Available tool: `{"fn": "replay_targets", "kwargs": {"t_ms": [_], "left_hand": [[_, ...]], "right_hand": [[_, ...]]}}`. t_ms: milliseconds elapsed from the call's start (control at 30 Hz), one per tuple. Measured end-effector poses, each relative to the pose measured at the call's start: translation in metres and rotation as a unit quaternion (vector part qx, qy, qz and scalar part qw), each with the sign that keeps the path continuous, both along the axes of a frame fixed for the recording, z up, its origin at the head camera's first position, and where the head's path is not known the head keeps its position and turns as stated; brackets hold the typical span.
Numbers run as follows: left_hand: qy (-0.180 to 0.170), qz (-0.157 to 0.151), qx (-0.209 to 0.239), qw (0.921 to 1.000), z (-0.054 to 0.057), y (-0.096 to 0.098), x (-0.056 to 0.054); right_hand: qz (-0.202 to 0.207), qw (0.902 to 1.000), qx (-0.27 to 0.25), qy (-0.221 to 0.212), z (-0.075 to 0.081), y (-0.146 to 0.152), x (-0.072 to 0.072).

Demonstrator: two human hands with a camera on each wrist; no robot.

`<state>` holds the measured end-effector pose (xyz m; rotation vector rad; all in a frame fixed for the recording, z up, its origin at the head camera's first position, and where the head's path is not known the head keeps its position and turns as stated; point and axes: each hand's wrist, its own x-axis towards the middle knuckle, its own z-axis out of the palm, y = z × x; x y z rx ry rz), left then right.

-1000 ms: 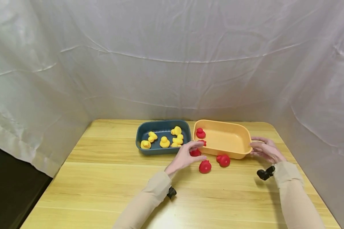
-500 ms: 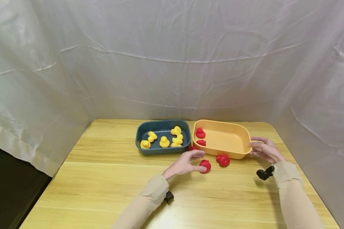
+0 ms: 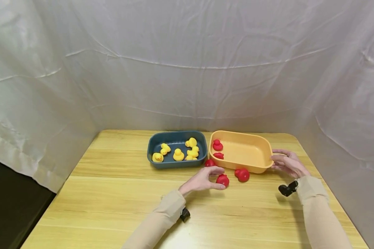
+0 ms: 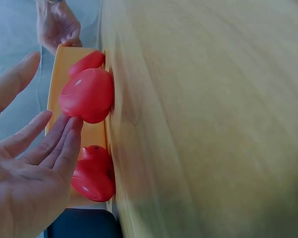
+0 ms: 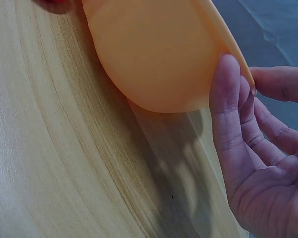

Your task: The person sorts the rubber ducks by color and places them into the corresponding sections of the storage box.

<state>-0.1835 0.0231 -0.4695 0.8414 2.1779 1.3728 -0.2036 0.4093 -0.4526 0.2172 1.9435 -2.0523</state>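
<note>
My left hand (image 3: 202, 180) reaches round a red rubber duck (image 3: 222, 181) on the table, thumb on the near side and fingers on the far side. In the left wrist view the fingertips (image 4: 74, 121) are right at the edge of this duck, while the thumb (image 4: 18, 79) stands apart from it. My right hand (image 3: 288, 164) holds the right end of an orange tub (image 3: 243, 147); in the right wrist view its thumb (image 5: 225, 84) presses the wall and a finger lies over the rim. Two red ducks (image 3: 217, 145) lie in the tub's left end.
Left of the orange tub stands a dark blue tub (image 3: 174, 137) with several yellow rubber ducks (image 3: 178, 155). One red duck (image 3: 243, 175) lies before the orange tub, another (image 3: 209, 163) at its front left corner. A pale curtain (image 3: 187, 86) hangs behind the wooden table (image 3: 112, 200).
My left hand has drawn back from the orange tub's front left corner and come down round the nearer red duck. The right hand stays on the tub.
</note>
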Motion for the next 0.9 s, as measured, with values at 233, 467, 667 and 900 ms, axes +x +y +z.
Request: {"fn": "replay_targets", "kwargs": {"t_ms": [233, 467, 667, 900], "left_hand": [[0.033, -0.001, -0.025, 0.9991, -0.0004, 0.0019, -0.0006], [0.045, -0.005, -0.054, 0.9975, -0.0041, 0.0038, -0.0031], [0.057, -0.014, -0.071, 0.9957, -0.0065, 0.0053, -0.0054], [0.05, -0.013, -0.074, 0.9959, -0.0066, 0.007, -0.0052]], "right_hand": [[-0.001, 1.0, 0.008, -0.001, -0.0009, -0.0006, -0.0002], [-0.005, 0.9999, 0.008, -0.007, -0.0004, -0.0013, -0.0003], [-0.006, 0.9999, 0.005, -0.01, -0.0006, -0.0015, -0.0004], [-0.005, 0.9999, 0.005, -0.01, -0.0003, -0.0016, -0.0006]]}}
